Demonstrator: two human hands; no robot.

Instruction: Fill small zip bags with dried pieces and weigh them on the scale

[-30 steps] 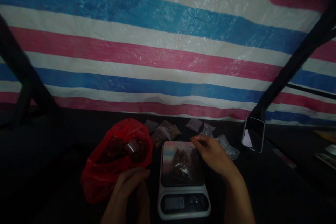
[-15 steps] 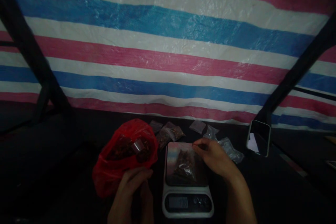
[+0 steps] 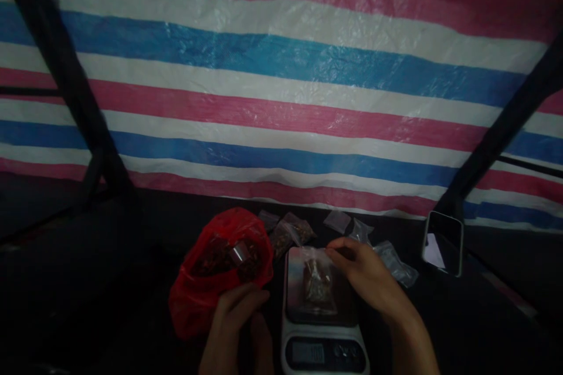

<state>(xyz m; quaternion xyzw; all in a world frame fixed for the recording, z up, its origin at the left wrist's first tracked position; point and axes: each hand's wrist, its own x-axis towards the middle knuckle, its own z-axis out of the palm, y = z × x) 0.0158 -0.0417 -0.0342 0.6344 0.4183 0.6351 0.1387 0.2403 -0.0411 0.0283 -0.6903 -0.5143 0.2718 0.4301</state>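
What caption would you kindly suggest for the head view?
Right hand pinches a small clear bag on a scale; left hand rests by a red bag.

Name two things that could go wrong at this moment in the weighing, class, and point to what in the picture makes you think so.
1. The right hand pinches the top of the small clear bag on the scale; any pull or press could falsify the reading.
2. The red bag lies open beside the left hand; a nudge could spill its contents.
3. In this dim light the display could be misread.
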